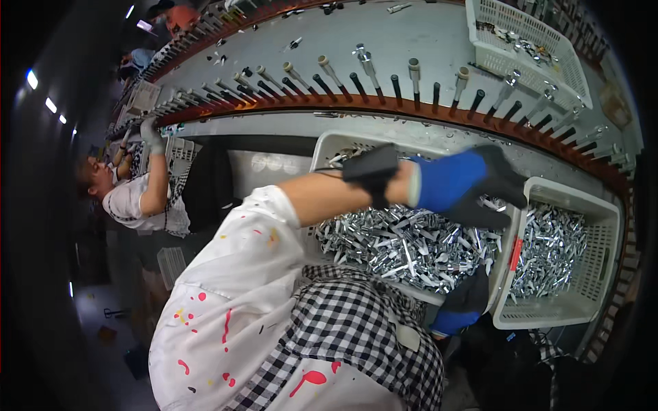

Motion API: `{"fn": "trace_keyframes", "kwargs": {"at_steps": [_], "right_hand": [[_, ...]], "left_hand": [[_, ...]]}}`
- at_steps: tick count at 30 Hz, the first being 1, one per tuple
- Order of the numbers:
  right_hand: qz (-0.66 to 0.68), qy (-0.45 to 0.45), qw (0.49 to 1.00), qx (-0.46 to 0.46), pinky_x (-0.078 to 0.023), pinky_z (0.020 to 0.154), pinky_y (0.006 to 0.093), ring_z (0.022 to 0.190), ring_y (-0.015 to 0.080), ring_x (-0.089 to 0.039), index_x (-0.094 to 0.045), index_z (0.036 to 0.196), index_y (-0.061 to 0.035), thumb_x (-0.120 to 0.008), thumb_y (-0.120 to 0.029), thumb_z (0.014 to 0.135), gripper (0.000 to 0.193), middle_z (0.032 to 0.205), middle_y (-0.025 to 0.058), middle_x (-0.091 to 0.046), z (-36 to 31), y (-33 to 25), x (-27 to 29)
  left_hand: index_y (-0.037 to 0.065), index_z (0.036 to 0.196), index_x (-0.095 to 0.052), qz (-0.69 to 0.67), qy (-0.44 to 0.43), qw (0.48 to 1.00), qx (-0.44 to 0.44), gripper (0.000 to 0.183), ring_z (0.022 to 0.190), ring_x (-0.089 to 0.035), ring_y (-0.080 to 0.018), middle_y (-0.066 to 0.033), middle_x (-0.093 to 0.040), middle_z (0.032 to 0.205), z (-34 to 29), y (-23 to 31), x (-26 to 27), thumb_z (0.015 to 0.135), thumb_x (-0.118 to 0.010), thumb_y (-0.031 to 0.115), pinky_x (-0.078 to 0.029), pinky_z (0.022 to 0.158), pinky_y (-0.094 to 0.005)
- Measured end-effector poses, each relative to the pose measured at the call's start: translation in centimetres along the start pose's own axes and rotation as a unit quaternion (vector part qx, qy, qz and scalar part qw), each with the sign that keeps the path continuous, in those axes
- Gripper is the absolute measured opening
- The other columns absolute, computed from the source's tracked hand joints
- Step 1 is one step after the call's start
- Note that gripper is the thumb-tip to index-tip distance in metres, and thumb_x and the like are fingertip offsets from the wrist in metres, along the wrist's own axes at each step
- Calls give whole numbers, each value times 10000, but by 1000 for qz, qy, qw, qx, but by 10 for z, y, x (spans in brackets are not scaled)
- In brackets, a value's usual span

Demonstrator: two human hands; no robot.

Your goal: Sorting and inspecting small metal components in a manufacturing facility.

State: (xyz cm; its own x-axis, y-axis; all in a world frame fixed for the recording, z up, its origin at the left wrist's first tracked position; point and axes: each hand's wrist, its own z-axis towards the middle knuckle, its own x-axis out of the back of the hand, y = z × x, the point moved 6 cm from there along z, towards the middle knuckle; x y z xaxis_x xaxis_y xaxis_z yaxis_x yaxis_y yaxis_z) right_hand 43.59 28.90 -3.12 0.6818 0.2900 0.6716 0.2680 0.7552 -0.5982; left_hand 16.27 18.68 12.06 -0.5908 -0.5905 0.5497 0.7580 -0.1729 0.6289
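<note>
My left hand (473,183), in a blue glove with dark grey fingers, reaches across a white plastic basket (430,297) heaped with small shiny metal pieces (411,253). Its thumb and fingers stand apart, with metal pieces showing through the gap; no held piece can be made out. Close to the basket's near right corner is my right hand (465,303), gloved alike. Its dark fingers look curled together beside the pieces, and a pale tip shows by them; what they hold is partly hidden. A second white basket (548,318) of similar pieces (548,253) adjoins on the right.
Beyond the baskets, a curved reddish-brown rail (370,103) carries many upright dark, cream and chrome pegs. Another white basket (528,72) with parts stands on the grey tabletop (404,41) at the far right. A co-worker (140,192) works by the rail on the left.
</note>
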Motion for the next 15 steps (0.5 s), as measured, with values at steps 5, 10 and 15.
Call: {"fn": "trace_keyframes", "kwargs": {"at_steps": [5,10,15], "right_hand": [[2,-15,1000,-7,-593,964,439,1076,356,-762,-745,1301,81,-635,21,1041,289,1211,234,-786,9,-27,-5],[-25,-54,998,24,-591,941,385,1028,280,-759,-706,1396,60,-612,-5,1065,350,1255,200,-786,12,-4,-13],[4,-56,998,-20,-604,909,451,1052,360,-774,-736,1324,63,-618,17,1041,310,1190,224,-795,8,7,-20]], "left_hand": [[51,1240,-768,206,344,897,185,385,1185,-652,-313,-162,-733,1257,-123,-165,196,1004,-783,355,-500,1026,-439],[-4,933,-792,-30,337,825,453,571,739,-714,-193,-129,-795,822,-188,-229,271,1101,-641,520,-540,704,-351],[-1,778,-745,23,419,853,311,674,568,-654,-173,-113,-721,677,-162,-117,224,1097,-636,583,-521,576,-336]]}}
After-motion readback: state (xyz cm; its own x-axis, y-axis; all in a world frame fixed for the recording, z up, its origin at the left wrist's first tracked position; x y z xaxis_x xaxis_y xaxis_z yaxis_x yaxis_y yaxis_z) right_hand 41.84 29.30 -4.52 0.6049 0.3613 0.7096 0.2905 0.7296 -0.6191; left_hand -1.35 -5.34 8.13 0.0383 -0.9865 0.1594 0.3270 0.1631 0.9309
